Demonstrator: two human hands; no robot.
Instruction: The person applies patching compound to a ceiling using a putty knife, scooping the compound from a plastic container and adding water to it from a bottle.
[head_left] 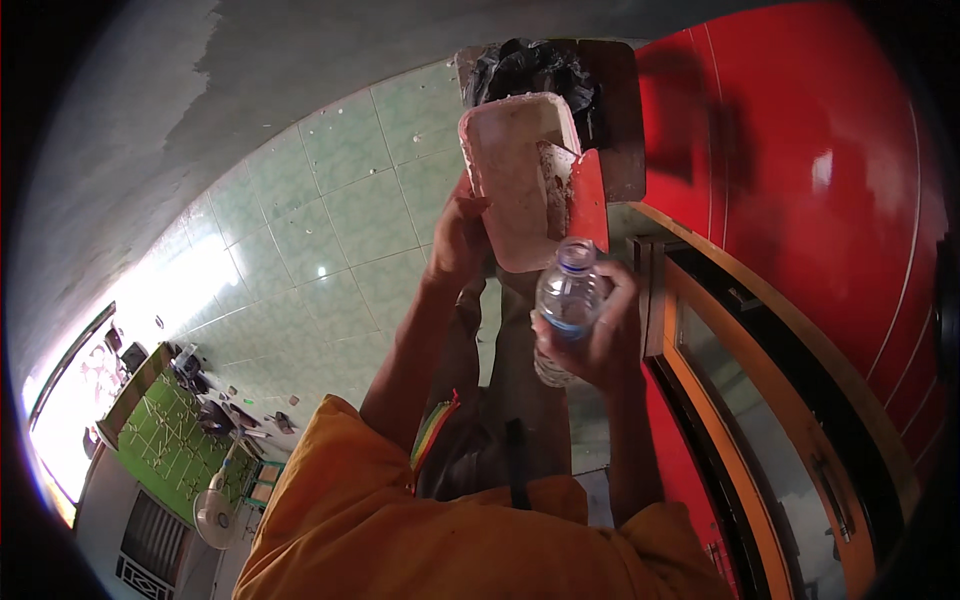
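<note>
My left hand [460, 238] has fingers curled on the tub [510, 150] at its 8 o'clock; my right [612, 335] is wrapped round the bottle [570, 298], tub's 5 o'clock. Done: bottle looks uncapped, scraper [591, 195] at tub's 4 o'clock. Left: pale residue remains; no pour visible, bottle level unclear.
</note>
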